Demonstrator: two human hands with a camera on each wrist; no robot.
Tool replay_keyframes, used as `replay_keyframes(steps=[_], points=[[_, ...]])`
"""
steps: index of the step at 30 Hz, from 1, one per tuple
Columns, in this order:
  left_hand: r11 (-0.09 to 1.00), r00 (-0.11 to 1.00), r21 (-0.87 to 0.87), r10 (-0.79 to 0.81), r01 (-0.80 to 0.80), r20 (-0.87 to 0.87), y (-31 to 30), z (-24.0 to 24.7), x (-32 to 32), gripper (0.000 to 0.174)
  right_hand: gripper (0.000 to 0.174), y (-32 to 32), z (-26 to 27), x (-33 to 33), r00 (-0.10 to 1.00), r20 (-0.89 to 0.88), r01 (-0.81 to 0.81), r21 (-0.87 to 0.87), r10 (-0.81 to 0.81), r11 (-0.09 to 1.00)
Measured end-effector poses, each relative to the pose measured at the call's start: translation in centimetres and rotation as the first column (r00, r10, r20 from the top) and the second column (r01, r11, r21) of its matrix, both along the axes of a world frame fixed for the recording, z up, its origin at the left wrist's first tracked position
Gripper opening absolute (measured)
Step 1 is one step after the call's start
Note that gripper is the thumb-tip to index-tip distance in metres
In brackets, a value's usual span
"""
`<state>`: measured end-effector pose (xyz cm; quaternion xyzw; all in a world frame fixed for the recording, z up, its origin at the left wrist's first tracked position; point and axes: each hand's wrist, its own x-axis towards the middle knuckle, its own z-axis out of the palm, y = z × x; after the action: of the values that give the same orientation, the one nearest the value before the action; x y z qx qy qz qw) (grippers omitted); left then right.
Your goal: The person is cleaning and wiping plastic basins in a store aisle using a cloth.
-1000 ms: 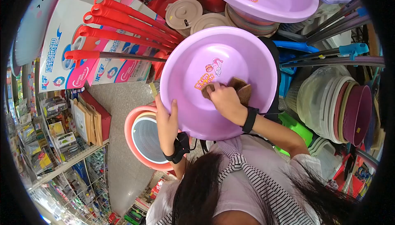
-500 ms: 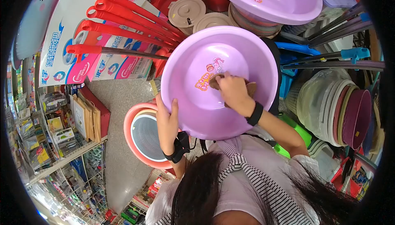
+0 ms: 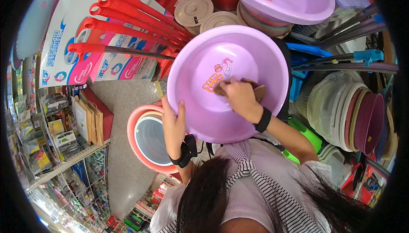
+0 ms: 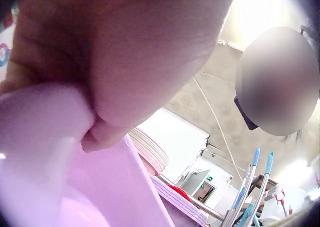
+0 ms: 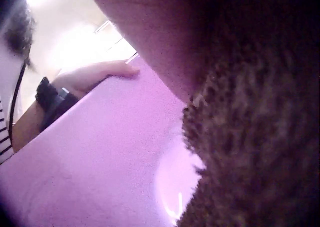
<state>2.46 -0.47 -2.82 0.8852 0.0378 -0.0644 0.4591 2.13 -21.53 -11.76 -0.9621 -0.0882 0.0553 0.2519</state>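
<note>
A purple plastic basin (image 3: 191, 75) with a cartoon print on its floor is tilted toward the person's body in the head view. My left hand (image 3: 173, 124) grips its left rim, the thumb over the inner wall and the other fingers behind. In the left wrist view the thumb (image 4: 115, 132) lies over the rim. Inside the basin, my right hand (image 3: 242, 99) pinches a brown cloth (image 3: 259, 92) against the floor, right beside the print. The cloth's fuzzy pile (image 5: 250, 137) fills much of the right wrist view.
Another purple basin (image 3: 281, 11) sits on a stack behind. Red mop handles (image 3: 123, 31) stick out at left, before printed boxes (image 3: 53, 56). Low at left is a pink tub holding baskets (image 3: 147, 135). Nested buckets (image 3: 368, 122) and blue-ended poles (image 3: 368, 55) crowd the right; shelves of goods (image 3: 55, 148) line the left.
My right hand has shifted the cloth a little right and up across the basin's floor, then slightly back left. The left hand keeps its hold on the rim.
</note>
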Motion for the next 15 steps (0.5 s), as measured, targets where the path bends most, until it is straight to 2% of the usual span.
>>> replay_keyframes(steps=[1,3,5,7,8,9,11,12,13,15], points=[[1.000,1.000,0.006,-0.005,0.005,0.006,-0.1,0.1,0.1,0.039,0.025,0.5,0.3,-0.6,1.000,0.000,0.003,-0.003,-0.003,1.000],[1.000,1.000,0.002,-0.009,0.009,0.012,0.1,-0.3,0.0,0.039,0.022,1.7,0.8,-1.7,0.983,-0.123,-0.140,-0.055,0.133,0.989],[1.000,1.000,0.002,-0.008,0.008,0.016,0.2,-0.4,-0.1,0.038,0.018,2.5,0.0,-2.5,0.985,-0.074,-0.163,-0.079,0.157,0.983],[1.000,1.000,-0.025,-0.016,0.016,-0.007,0.4,-0.4,-0.2,0.039,0.016,2.6,0.6,-2.7,0.904,-0.168,-0.409,-0.068,0.393,0.910],[1.000,1.000,-0.024,-0.015,0.015,-0.008,0.5,-0.5,-0.3,0.039,0.009,2.8,0.3,-3.0,0.923,-0.119,-0.378,-0.112,0.365,0.919],[1.000,1.000,-0.029,-0.011,0.011,0.001,0.6,-0.8,-0.4,0.039,0.009,2.6,0.5,-2.9,0.923,-0.118,-0.378,-0.111,0.366,0.919],[0.999,1.000,-0.035,-0.009,0.009,0.009,0.7,-1.0,-0.6,0.038,0.004,1.5,1.1,-2.0,0.916,-0.243,-0.356,-0.121,0.320,0.927],[0.999,1.000,-0.035,-0.001,0.001,-0.003,0.6,-0.9,-0.6,0.038,0.006,0.9,1.1,-1.5,0.926,-0.286,-0.285,-0.108,0.245,0.952],[0.999,1.000,-0.036,0.007,-0.008,-0.015,0.5,-0.8,-0.6,0.038,0.006,0.2,1.0,-1.1,0.926,-0.287,-0.286,-0.111,0.245,0.952],[0.999,1.000,-0.045,0.011,-0.012,-0.022,0.5,-0.6,-0.7,0.038,0.006,-1.2,0.9,-0.2,0.977,-0.199,-0.115,-0.165,0.081,0.979]])
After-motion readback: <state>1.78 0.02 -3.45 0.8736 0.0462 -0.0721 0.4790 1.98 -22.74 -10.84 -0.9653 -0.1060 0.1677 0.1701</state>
